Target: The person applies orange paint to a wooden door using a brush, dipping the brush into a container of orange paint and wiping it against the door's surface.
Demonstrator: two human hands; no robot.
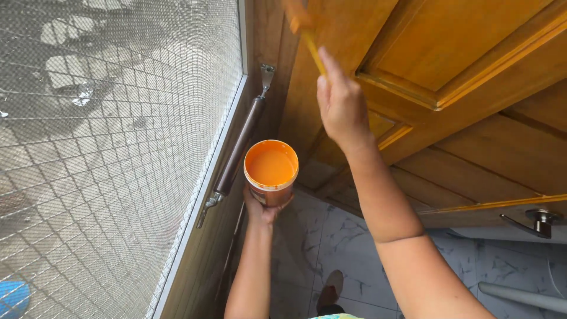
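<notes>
My left hand (260, 208) holds a small round tub (271, 171) of orange paint from below, low at the centre. My right hand (340, 104) is raised and grips the yellow handle of a paintbrush (304, 32), whose orange bristle end presses against the wooden door (466, 77) near the top edge of the view. The door is panelled, glossy orange-brown, and fills the upper right.
A mesh screen (106, 147) covers the left side, with a brown door closer (236, 153) on its frame. A metal lever handle (534, 221) sticks out of the door at the right. Below lies white marble-pattern floor tile (331, 236), with my foot (331, 290) on it.
</notes>
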